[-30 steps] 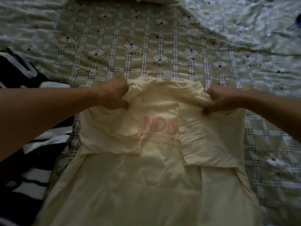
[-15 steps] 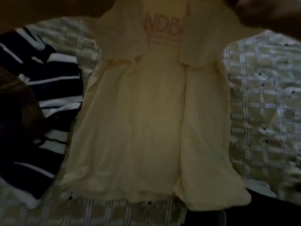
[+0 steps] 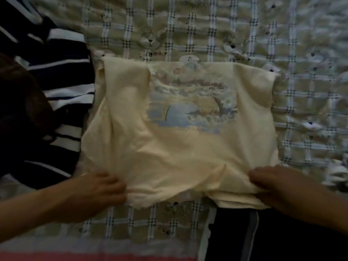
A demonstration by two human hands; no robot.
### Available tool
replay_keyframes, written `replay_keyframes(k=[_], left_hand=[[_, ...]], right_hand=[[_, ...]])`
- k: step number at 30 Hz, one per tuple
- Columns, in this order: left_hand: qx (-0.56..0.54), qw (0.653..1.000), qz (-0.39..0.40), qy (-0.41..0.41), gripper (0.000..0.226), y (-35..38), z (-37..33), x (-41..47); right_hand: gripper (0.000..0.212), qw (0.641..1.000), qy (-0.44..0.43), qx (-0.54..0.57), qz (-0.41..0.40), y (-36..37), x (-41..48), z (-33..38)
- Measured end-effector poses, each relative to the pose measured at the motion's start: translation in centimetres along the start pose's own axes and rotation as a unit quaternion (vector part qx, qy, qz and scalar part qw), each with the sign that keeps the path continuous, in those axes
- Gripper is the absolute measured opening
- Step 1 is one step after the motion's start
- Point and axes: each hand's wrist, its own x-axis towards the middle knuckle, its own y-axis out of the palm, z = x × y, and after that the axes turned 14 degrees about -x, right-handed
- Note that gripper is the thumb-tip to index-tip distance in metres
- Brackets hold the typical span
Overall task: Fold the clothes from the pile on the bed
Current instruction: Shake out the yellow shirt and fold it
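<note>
A cream T-shirt [image 3: 180,147] lies folded in half on the bed, its blue and brown printed picture facing up in the upper middle. My left hand [image 3: 98,187] grips the shirt's near left corner. My right hand [image 3: 278,185] grips the near right corner, fingers curled over the doubled edge. Both hands sit at the near edge of the fold, close to the bed surface.
A dark blue and white striped garment [image 3: 56,87] lies bunched at the left, touching the shirt. A dark garment with a pale stripe [image 3: 250,232] lies at the bottom right. The checked bedspread [image 3: 207,31] stretches behind and to the right.
Both hands have brought the shirt's top edge over toward me, folding it in half. The pink lettering is now hidden and the printed picture shows. The camera tilted down.
</note>
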Motion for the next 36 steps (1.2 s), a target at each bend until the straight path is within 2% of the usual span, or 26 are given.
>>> replay_keyframes(k=[1, 2, 3, 4, 5, 6, 7, 8, 9, 10, 12, 13, 14, 16, 18, 21, 25, 27, 29, 31, 32, 34, 36], left_hand=[[-0.052, 0.996, 0.073, -0.023, 0.034, 0.1, -0.5, -0.4], [-0.084, 0.99, 0.102, -0.045, 0.027, -0.7, -0.6, -0.5], [-0.089, 0.993, 0.062, -0.045, 0.019, -1.8, 0.0, -0.4], [-0.09, 0.994, -0.027, -0.047, 0.015, -3.1, 0.9, -0.1], [-0.072, 0.985, -0.149, -0.043, 0.015, -4.4, 2.0, 0.7], [-0.085, 0.962, -0.251, -0.064, 0.02, -6.2, 3.0, 1.5], [-0.094, 0.928, -0.347, -0.094, 0.024, -7.8, 4.6, 2.4], [-0.098, 0.892, -0.417, -0.142, 0.028, -9.7, 6.2, 3.4], [-0.087, 0.856, -0.469, -0.199, 0.033, -11.4, 8.0, 4.4], [-0.083, 0.821, -0.5, -0.263, 0.038, -12.9, 9.9, 5.3], [-0.128, 0.769, -0.524, -0.342, 0.044, -14.3, 12.9, 6.6], [-0.156, 0.762, -0.528, -0.343, 0.042, -14.2, 13.8, 7.3], [-0.178, 0.774, -0.514, -0.326, 0.039, -13.8, 14.4, 7.8], [-0.184, 0.806, -0.48, -0.293, 0.04, -13.6, 14.6, 8.0], [-0.154, 0.818, -0.476, -0.284, 0.045, -14.5, 14.8, 7.3], [-0.079, 0.814, -0.482, -0.313, 0.05, -16.4, 16.8, 5.6], [-0.02, 0.795, -0.488, -0.359, 0.046, -18.8, 18.8, 4.5], [-0.022, 0.794, -0.492, -0.356, 0.046, -19.5, 19.4, 5.2], [-0.007, 0.8, -0.47, -0.372, 0.055, -18.4, 22.3, 5.1], [0.026, 0.807, -0.414, -0.421, 0.076, -16.1, 25.9, 5.0], [0.0, 0.793, -0.417, -0.445, 0.081, -15.5, 25.3, 5.4], [-0.019, 0.785, -0.459, -0.416, 0.067, -15.3, 18.3, 7.8], [-0.011, 0.837, -0.458, -0.298, 0.062, -14.2, 10.5, 10.8]], right_hand=[[0.025, 0.997, -0.004, -0.013, 0.071, -0.6, 0.2, -0.3], [0.032, 0.994, 0.005, -0.019, 0.112, -1.7, 0.6, -1.6], [0.037, 0.982, 0.014, 0.001, 0.191, -3.6, 0.8, -1.7], [0.038, 0.974, 0.017, 0.018, 0.227, -5.2, 0.8, -1.7], [0.035, 0.983, 0.032, 0.039, 0.178, -6.4, 1.5, -2.5], [0.029, 0.994, 0.064, 0.061, 0.066, -7.5, 2.7, -3.8], [0.023, 0.987, 0.121, 0.076, -0.068, -8.3, 3.9, -5.1], [0.021, 0.957, 0.188, 0.112, -0.19, -8.9, 5.2, -6.7], [0.028, 0.916, 0.245, 0.157, -0.278, -9.5, 6.5, -8.1], [0.041, 0.88, 0.285, 0.202, -0.321, -10.0, 7.8, -9.2], [0.067, 0.848, 0.326, 0.306, -0.284, -10.4, 9.9, -11.4], [0.071, 0.844, 0.324, 0.348, -0.247, -10.5, 10.5, -12.0], [0.066, 0.844, 0.31, 0.389, -0.202, -10.6, 10.9, -12.3], [0.042, 0.861, 0.265, 0.414, -0.131, -10.7, 11.1, -13.3], [0.029, 0.871, 0.254, 0.403, -0.123, -11.0, 10.7, -14.4], [0.024, 0.851, 0.275, 0.418, -0.16, -12.0, 9.4, -16.7], [0.019, 0.769, 0.313, 0.496, -0.255, -13.6, 8.5, -18.2], [0.026, 0.731, 0.337, 0.517, -0.292, -13.6, 9.2, -18.3], [0.039, 0.691, 0.344, 0.561, -0.299, -12.7, 9.9, -17.9], [0.051, 0.651, 0.326, 0.622, -0.288, -11.1, 10.2, -17.1], [0.049, 0.64, 0.315, 0.642, -0.28, -10.4, 10.3, -16.6], [0.032, 0.633, 0.29, 0.665, -0.269, -9.1, 9.9, -15.7], [0.033, 0.64, 0.28, 0.671, -0.25, -8.1, 9.4, -14.8]])
